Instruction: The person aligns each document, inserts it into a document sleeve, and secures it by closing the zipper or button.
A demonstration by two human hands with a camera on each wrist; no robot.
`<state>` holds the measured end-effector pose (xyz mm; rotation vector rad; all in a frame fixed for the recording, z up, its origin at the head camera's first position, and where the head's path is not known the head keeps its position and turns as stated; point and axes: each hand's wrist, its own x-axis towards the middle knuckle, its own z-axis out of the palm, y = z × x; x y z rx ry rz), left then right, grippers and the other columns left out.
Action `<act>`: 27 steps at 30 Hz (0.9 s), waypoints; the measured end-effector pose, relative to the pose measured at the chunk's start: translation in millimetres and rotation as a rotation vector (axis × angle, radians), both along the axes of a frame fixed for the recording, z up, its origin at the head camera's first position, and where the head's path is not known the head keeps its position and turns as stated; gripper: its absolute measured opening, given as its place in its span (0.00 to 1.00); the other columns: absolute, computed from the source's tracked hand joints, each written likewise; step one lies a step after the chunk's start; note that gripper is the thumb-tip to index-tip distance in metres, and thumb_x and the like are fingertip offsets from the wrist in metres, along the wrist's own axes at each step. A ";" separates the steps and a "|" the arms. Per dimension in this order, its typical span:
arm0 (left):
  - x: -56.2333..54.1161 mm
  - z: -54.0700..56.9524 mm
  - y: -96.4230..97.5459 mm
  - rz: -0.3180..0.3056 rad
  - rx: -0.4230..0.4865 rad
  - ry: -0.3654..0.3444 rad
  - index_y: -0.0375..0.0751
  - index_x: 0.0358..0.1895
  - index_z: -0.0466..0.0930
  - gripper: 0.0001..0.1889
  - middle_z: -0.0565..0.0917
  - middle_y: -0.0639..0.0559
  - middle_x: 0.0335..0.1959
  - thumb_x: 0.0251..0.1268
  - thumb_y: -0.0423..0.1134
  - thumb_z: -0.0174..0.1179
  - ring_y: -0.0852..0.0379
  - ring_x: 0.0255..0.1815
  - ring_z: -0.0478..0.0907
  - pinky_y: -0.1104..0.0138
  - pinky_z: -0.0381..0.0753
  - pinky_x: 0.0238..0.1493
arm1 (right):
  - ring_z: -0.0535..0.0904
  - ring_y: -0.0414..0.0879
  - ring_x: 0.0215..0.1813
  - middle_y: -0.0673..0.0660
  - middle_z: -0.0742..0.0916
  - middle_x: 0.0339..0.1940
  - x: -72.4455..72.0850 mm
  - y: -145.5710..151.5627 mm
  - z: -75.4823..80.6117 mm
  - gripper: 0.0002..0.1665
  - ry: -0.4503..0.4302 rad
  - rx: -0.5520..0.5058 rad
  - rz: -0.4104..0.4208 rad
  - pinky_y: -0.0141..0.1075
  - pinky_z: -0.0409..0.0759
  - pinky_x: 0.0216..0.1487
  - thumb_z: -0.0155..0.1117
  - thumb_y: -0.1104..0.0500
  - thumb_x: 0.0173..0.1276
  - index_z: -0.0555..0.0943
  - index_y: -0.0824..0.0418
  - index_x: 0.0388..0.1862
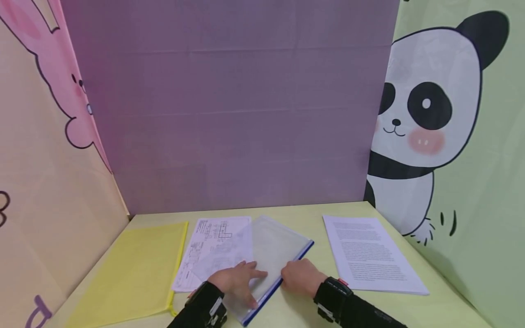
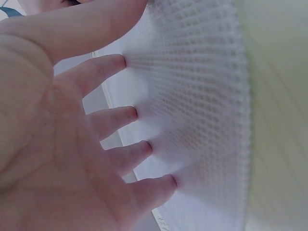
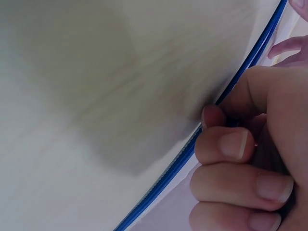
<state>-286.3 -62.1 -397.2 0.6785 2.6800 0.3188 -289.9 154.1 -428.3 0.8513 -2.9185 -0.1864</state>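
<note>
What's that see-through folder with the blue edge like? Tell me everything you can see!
The folder is flat, whitish and see-through, with a fine net pattern like mesh plastic. Its blue edge looks like a zip; I can't tell if it's open. It lies slanted on the yellowish table, partly over a printed sheet. The person's left hand rests on it, and the right hand pinches the blue edge.

Bare left hand [image 1: 238, 280], palm down, fingers [image 2: 101, 74] spread and nearly straight, bare right hand [image 1: 302, 277], fingers [image 3: 231, 180] curled in and pinching, two black-sleeved forearms [image 1: 367, 312], bulky black wristbands [image 1: 333, 295] strapped on both.
</note>
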 end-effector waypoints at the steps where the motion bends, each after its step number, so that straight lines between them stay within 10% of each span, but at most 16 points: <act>1: -0.6 -0.5 -0.5 0.002 0.001 -0.006 0.65 0.69 0.76 0.39 0.67 0.48 0.77 0.48 0.47 0.79 0.41 0.79 0.56 0.42 0.58 0.74 | 0.72 0.43 0.20 0.50 0.78 0.19 -0.1 0.5 -0.2 0.14 0.002 0.001 -0.004 0.41 0.76 0.24 0.68 0.53 0.64 0.79 0.57 0.22; 27: -1.3 -1.4 -3.1 -0.015 0.008 -0.002 0.65 0.70 0.76 0.40 0.65 0.47 0.78 0.48 0.48 0.79 0.40 0.79 0.56 0.42 0.58 0.75 | 0.69 0.44 0.21 0.49 0.75 0.19 -6.8 10.2 2.5 0.15 -0.024 -0.007 -0.067 0.41 0.74 0.25 0.67 0.55 0.65 0.75 0.56 0.20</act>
